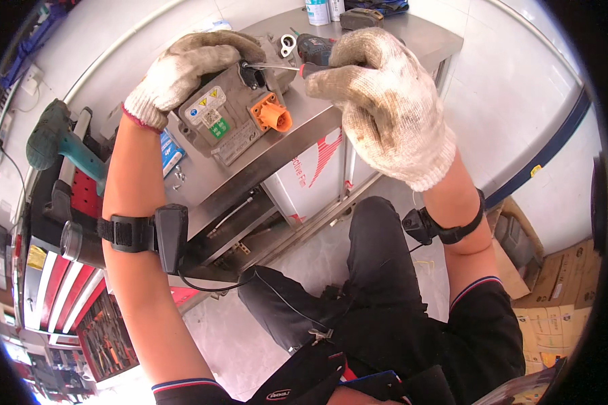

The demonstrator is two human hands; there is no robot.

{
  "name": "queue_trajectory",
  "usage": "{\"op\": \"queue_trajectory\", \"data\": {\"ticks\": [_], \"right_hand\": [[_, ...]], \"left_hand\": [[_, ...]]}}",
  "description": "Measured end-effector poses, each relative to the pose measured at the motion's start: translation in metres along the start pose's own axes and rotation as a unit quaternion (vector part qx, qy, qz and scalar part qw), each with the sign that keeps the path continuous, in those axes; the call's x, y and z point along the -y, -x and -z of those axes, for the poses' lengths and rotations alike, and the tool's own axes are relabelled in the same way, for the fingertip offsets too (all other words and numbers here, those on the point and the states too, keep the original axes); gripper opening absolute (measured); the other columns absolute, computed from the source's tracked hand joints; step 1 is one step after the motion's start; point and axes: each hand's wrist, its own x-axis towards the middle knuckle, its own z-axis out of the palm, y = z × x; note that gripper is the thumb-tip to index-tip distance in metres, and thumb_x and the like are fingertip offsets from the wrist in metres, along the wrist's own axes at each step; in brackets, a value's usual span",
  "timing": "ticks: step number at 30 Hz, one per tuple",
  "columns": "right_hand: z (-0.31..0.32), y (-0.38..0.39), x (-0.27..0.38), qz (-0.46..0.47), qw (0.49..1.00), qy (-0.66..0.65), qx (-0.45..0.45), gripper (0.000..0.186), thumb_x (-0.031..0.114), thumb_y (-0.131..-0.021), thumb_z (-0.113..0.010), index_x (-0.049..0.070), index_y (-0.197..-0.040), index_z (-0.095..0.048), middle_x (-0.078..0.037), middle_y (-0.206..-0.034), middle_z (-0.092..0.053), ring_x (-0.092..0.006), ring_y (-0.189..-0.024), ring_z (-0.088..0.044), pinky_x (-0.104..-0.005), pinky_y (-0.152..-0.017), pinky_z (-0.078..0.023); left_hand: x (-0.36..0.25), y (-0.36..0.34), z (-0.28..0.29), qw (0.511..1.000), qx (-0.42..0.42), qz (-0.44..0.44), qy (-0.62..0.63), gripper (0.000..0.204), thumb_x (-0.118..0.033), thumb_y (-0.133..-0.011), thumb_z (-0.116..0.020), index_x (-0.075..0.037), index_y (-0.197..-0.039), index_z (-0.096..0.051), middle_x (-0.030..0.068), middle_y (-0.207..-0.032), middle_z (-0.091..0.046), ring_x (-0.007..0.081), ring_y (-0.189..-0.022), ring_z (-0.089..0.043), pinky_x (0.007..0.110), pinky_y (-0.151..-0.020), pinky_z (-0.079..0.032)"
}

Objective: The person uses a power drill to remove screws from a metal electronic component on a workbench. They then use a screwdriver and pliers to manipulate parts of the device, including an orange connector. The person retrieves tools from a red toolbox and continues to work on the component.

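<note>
A grey metal electronics housing [233,120], with warning labels and an orange round connector [271,115], sits on the steel bench. My left hand [186,71], in a soiled white knit glove, curls over its upper left part, fingers beside a black connector [252,75]. In my gloved right hand [388,101] is a screwdriver [277,66] with a red and black handle. Its thin shaft points left, and the tip meets the black connector's upper edge near my left fingertips. Exactly what the tip touches is too small to tell.
Behind the housing, a power drill [314,48] lies on the bench [422,34] near spray cans [317,12]. Loose screws [178,179] and a blue packet [171,152] are left of the housing. A teal power tool [61,138] and red tool drawers [64,290] stand farther left; cardboard boxes [561,290] are at right.
</note>
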Motion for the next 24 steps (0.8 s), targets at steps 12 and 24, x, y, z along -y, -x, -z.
{"op": "queue_trajectory", "data": {"ticks": [12,24], "right_hand": [[0.013,0.017,0.007,-0.100,0.989,-0.096,-0.051,0.036,-0.010,-0.082,-0.063,0.006,-0.111,-0.076,-0.012,-0.108,-0.072,-0.0277,-0.102,-0.069,-0.0380,-0.087,-0.057],[-0.013,0.031,0.010,-0.086,0.985,-0.150,-0.027,0.039,-0.011,-0.078,-0.063,0.005,-0.112,-0.073,-0.015,-0.108,-0.070,-0.0337,-0.099,-0.067,-0.0414,-0.086,-0.056]], "left_hand": [[-0.014,0.001,-0.016,0.983,-0.046,0.012,-0.178,0.023,-0.012,-0.098,-0.068,0.000,-0.117,-0.075,0.0069,-0.115,-0.074,0.0166,-0.104,-0.069,0.035,-0.096,-0.057],[-0.056,-0.002,-0.028,0.773,0.023,-0.120,-0.623,0.023,-0.009,-0.088,-0.065,-0.006,-0.108,-0.075,0.0173,-0.108,-0.073,0.0393,-0.102,-0.069,0.046,-0.091,-0.056]]}}
